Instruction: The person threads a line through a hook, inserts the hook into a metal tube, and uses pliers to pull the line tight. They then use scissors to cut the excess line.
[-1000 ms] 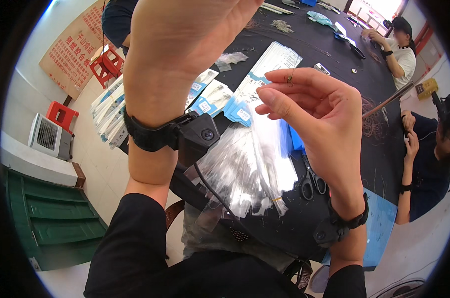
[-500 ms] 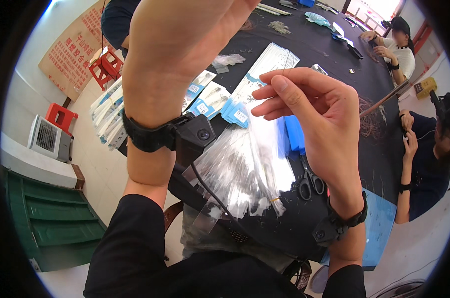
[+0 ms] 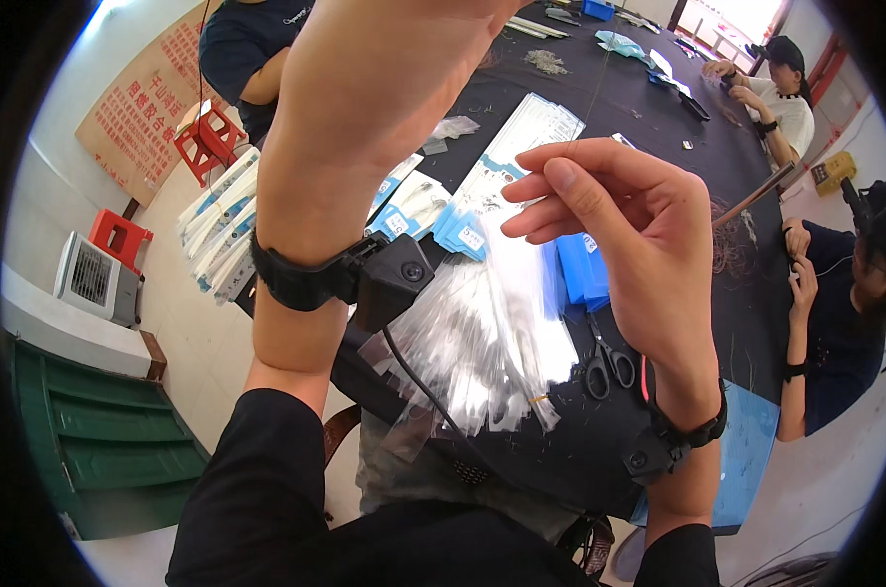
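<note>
We worked at a black table (image 3: pixel 648 108) strewn with clear bags (image 3: pixel 482 342), blue-labelled packets (image 3: pixel 463 235) and scissors (image 3: pixel 607 364). Beyond its 9 o'clock edge lay pale floor (image 3: pixel 184 323), with red stools (image 3: pixel 208 137), a small heater (image 3: pixel 96 279) and a green cabinet (image 3: pixel 101 440). Other people (image 3: pixel 785 93) sat from 1 to 3 o'clock. Our right hand (image 3: pixel 629 245) pinched a thin thread (image 3: pixel 597 88) that ran up toward 12 o'clock. Our left hand (image 3: pixel 384 78) was raised out of frame; we could not tell its grip.
</note>
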Available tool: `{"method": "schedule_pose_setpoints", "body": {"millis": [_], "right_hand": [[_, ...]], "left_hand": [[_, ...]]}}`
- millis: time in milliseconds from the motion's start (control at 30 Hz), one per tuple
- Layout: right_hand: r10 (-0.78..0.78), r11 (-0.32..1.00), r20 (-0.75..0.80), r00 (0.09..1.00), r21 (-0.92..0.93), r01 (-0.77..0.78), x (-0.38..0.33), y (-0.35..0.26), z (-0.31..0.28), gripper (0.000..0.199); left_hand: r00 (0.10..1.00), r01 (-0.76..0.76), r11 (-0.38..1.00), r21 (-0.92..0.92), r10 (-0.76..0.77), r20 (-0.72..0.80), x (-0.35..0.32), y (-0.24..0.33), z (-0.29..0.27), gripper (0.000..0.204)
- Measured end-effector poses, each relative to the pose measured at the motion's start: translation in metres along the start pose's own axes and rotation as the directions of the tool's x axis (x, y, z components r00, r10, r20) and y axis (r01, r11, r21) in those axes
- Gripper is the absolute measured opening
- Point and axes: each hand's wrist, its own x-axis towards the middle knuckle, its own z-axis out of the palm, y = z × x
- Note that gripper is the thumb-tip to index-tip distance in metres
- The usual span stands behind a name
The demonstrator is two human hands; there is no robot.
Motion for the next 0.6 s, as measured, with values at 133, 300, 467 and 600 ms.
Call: {"method": "schedule_pose_setpoints", "body": {"millis": [133,300,467,600], "right_hand": [[0.013,0.999,0.01,1.0,0.051,-0.014,0.0,0.0,-0.001,0.026],[0.025,0.991,0.047,0.999,0.127,-0.031,0.002,0.001,-0.001,0.026],[0.027,0.986,0.064,0.998,0.165,-0.037,0.002,0.003,-0.001,0.024],[0.024,0.991,0.044,0.999,0.131,-0.03,0.001,-0.004,-0.001,0.023]], "left_hand": [[1.0,0.003,1.0,-0.005,-0.003,-0.009,0.001,0.0,0.004,0.025],[1.0,0.005,1.0,0.008,-0.005,-0.017,0.002,0.007,0.01,0.024],[0.996,0.079,0.996,-0.046,-0.081,-0.037,-0.001,0.012,0.005,0.024],[0.989,0.006,1.0,0.004,-0.007,0.147,-0.001,0.007,-0.012,0.038]]}}
